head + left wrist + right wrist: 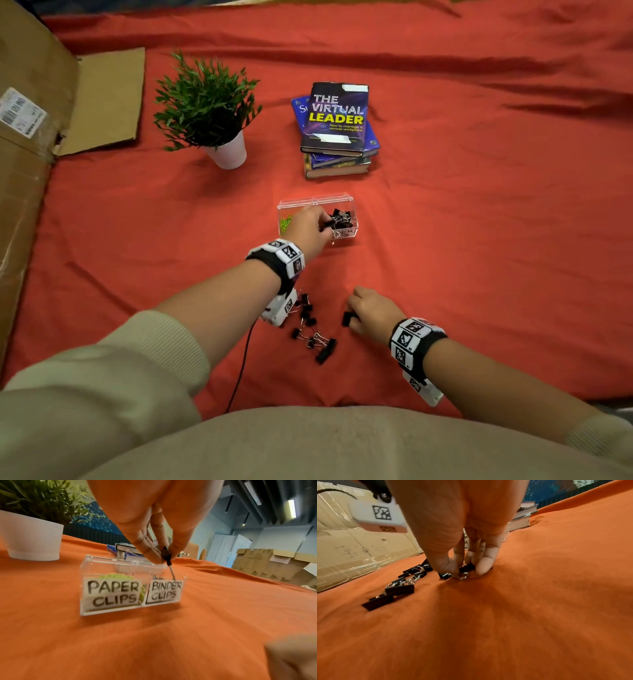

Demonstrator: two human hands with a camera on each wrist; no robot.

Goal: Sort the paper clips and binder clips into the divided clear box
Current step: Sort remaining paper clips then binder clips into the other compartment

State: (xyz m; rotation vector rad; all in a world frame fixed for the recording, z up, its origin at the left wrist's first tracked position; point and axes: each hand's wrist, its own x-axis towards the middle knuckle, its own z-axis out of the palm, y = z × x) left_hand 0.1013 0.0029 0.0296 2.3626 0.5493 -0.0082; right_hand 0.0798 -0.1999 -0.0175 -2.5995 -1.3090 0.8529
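Red cloth point(479, 240), left hand point(306, 228) pinching binder clip point(166, 555) above clear box point(89, 566)

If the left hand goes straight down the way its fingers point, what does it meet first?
Probably the black binder clips already lying in the right compartment of the clear plastic box; the left hand pinches one binder clip above it.
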